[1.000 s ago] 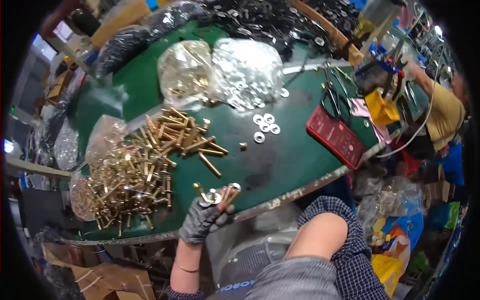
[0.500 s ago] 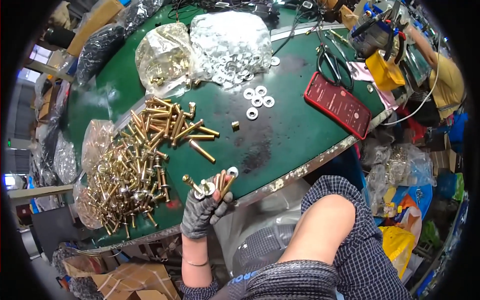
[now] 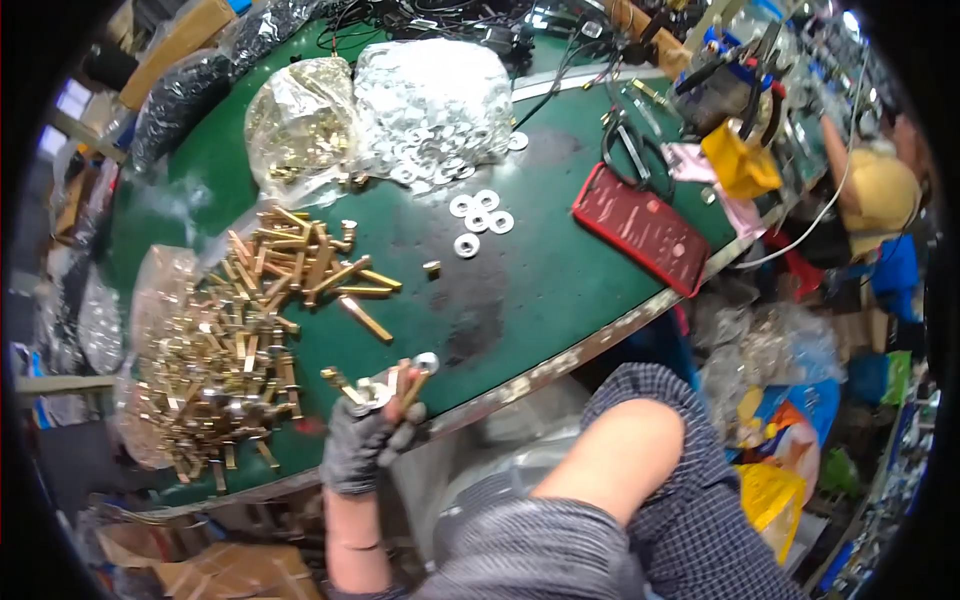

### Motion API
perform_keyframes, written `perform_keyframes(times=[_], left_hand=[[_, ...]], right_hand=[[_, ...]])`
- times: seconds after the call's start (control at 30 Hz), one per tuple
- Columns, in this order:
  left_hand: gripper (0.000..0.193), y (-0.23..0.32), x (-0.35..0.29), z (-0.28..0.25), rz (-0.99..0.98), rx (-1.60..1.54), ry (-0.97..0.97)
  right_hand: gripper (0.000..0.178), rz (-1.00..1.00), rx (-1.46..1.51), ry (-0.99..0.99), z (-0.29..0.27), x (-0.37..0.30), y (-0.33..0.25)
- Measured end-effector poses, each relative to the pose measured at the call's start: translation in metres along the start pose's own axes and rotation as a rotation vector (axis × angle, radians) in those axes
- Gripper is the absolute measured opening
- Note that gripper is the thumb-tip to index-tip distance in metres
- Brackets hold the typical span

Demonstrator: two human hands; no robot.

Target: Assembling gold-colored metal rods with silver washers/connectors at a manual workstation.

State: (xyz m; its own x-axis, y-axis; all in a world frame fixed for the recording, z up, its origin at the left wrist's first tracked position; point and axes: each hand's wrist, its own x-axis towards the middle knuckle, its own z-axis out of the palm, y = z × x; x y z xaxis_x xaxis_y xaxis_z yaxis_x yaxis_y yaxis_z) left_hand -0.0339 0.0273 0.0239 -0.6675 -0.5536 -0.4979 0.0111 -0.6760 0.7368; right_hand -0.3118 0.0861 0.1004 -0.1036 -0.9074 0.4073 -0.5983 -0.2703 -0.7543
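My left hand (image 3: 358, 448), in a grey glove with bare fingertips, is closed around several brass-coloured bolts (image 3: 408, 392) at the table's near edge. Flat silver washers (image 3: 426, 362) show among the bolts. To the left lies a heap of bolts fitted with washers (image 3: 235, 390); bare bolts (image 3: 300, 255) are piled behind it. Several loose washers (image 3: 481, 221) and one small brass-coloured piece (image 3: 432, 268) rest on the green tabletop. My right arm is bent near the lower edge. Of my right hand (image 3: 540, 550) only blurred grey knit shows; its fingers are hidden.
A clear bag of small brass-coloured parts (image 3: 303, 125) and a bag of washers (image 3: 435, 100) stand at the back. Toward the right are a red-cased phone (image 3: 642, 232), black-handled scissors (image 3: 635, 160) and a yellow container (image 3: 740, 162). A cardboard box (image 3: 235, 572) sits below the table.
The whole view has shifted, moving most things leftward and slightly down in the picture. My left hand keeps hold of the bolts and washers.
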Motion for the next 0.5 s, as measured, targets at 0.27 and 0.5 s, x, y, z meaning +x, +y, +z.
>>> perform_keyframes(times=[0.27,0.5], left_hand=[[0.042,-0.011,0.0,0.004,0.271,0.109,-0.013],[0.034,-0.026,-0.021,0.018,0.027,-0.051,-0.067]], right_hand=[[0.03,-0.011,-0.027,-0.137,0.014,-0.023,0.004],[0.03,-0.165,0.142,-0.183,0.057,0.015,0.0]])
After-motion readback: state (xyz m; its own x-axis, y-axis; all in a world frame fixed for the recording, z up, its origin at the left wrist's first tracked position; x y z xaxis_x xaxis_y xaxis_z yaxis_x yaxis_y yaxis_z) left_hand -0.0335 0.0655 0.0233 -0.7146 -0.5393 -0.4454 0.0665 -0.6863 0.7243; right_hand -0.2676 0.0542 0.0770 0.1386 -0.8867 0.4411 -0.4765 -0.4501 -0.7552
